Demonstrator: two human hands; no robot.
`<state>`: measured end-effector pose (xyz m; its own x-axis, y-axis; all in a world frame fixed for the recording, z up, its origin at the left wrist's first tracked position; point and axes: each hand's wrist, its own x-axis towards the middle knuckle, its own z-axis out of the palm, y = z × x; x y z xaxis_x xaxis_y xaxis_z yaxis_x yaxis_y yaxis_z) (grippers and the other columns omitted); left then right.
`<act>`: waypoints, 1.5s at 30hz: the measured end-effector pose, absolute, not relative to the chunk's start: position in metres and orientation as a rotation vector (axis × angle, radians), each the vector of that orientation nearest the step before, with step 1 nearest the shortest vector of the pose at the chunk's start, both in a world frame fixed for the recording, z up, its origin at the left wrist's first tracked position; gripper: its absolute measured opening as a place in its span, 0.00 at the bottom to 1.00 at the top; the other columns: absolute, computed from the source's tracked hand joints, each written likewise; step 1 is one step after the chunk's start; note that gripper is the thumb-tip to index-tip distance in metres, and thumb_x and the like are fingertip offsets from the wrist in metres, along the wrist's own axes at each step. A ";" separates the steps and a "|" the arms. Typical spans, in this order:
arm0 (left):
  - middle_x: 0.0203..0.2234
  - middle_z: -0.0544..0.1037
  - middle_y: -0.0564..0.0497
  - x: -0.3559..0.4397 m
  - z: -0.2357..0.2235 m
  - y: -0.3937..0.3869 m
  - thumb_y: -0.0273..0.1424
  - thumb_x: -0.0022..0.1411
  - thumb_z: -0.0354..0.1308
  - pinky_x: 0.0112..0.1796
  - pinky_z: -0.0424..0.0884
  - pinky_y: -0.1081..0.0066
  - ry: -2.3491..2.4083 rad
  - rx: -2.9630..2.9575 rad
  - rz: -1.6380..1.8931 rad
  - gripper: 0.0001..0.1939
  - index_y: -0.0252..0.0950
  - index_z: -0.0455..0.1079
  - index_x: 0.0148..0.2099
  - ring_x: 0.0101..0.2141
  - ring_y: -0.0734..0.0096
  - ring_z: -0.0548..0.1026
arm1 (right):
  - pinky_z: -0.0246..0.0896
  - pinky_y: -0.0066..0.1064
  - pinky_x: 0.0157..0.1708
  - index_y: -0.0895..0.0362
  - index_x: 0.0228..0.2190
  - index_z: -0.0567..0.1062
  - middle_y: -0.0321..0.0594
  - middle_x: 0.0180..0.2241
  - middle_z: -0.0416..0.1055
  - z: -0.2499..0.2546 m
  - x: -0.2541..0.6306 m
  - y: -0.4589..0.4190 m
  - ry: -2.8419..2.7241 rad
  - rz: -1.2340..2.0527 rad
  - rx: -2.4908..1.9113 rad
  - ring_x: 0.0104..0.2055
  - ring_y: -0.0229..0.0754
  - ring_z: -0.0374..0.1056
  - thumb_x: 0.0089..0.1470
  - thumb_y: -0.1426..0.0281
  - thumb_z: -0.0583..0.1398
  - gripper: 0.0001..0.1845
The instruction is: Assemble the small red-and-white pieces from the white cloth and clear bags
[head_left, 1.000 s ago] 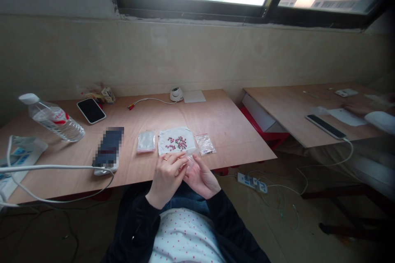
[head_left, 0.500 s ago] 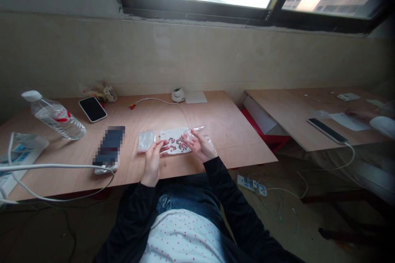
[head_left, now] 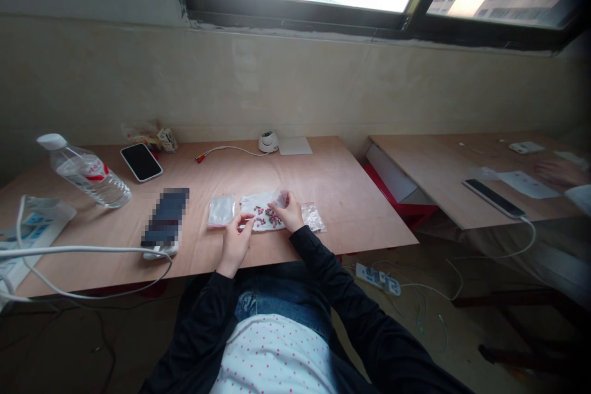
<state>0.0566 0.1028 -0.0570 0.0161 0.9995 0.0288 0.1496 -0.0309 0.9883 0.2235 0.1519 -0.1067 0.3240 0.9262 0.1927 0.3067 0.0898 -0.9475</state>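
My right hand is closed on a small clear plastic bag, over the right side of a white cloth. Several small pink and dark pieces lie scattered on the cloth; their kind is too small to make out. At the cloth's near left edge is my left hand, its thumb and fingertips drawn together; whatever they may hold is hidden. A stack of flat clear bags lies just left of the cloth. Partly behind my right wrist lies another clear bag with small contents.
To the left are a pixelated phone-like device, a white-edged phone, a leaning water bottle and a white cable. A dome camera stands at the back. Another person's hand is over the right-hand table.
My right hand has turned over and moved left above the pieces with the clear bag, uncovering the bag on the right. My left hand has shifted slightly right, fingers closer together.
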 end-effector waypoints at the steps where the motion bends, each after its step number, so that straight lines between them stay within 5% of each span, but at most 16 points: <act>1: 0.33 0.76 0.47 0.056 -0.057 0.102 0.32 0.50 0.56 0.36 0.69 0.69 1.298 1.358 1.135 0.10 0.33 0.70 0.35 0.37 0.64 0.73 | 0.59 0.30 0.32 0.59 0.33 0.66 0.36 0.28 0.67 -0.107 0.222 0.150 -1.219 0.650 -1.474 0.31 0.39 0.64 0.36 0.63 0.63 0.20; 11: 0.36 0.75 0.46 0.054 -0.052 0.097 0.34 0.50 0.58 0.33 0.70 0.70 1.309 1.352 1.127 0.12 0.34 0.70 0.38 0.38 0.63 0.73 | 0.59 0.35 0.44 0.60 0.44 0.64 0.44 0.40 0.68 -0.109 0.218 0.149 -1.239 0.632 -1.392 0.42 0.44 0.65 0.39 0.66 0.63 0.29; 18: 0.46 0.72 0.45 0.060 -0.036 0.085 0.36 0.52 0.59 0.43 0.67 0.68 1.237 1.488 1.195 0.20 0.37 0.66 0.47 0.46 0.64 0.70 | 0.49 0.43 0.53 0.56 0.51 0.62 0.49 0.48 0.63 -0.069 0.205 0.112 -1.326 0.546 -1.331 0.52 0.51 0.57 0.42 0.64 0.63 0.33; 24: 0.39 0.76 0.44 0.056 -0.018 0.078 0.37 0.55 0.56 0.44 0.68 0.66 1.114 1.284 1.204 0.16 0.32 0.70 0.43 0.42 0.63 0.73 | 0.54 0.42 0.50 0.54 0.51 0.64 0.46 0.46 0.65 -0.045 0.186 0.064 -1.355 0.725 -1.235 0.48 0.50 0.61 0.36 0.62 0.67 0.38; 31: 0.34 0.78 0.45 0.040 -0.020 0.077 0.38 0.53 0.58 0.40 0.69 0.67 1.038 0.955 1.214 0.14 0.30 0.72 0.34 0.33 0.67 0.76 | 0.61 0.29 0.32 0.59 0.26 0.72 0.34 0.24 0.68 -0.048 0.188 0.050 -1.191 1.361 -1.041 0.27 0.35 0.64 0.45 0.58 0.61 0.15; 37: 0.35 0.77 0.46 0.040 -0.028 0.075 0.42 0.51 0.59 0.35 0.69 0.70 1.085 0.936 1.070 0.19 0.32 0.71 0.39 0.34 0.67 0.75 | 0.57 0.26 0.28 0.58 0.22 0.70 0.32 0.20 0.66 -0.054 0.191 0.048 -1.049 1.341 -1.036 0.23 0.33 0.62 0.44 0.58 0.62 0.15; 45: 0.26 0.74 0.51 0.040 -0.026 0.069 0.37 0.48 0.61 0.33 0.65 0.74 1.133 1.208 0.975 0.13 0.32 0.71 0.32 0.30 0.71 0.72 | 0.57 0.27 0.28 0.58 0.24 0.72 0.34 0.21 0.69 -0.051 0.198 0.049 -0.932 1.279 -1.078 0.26 0.35 0.64 0.44 0.60 0.63 0.13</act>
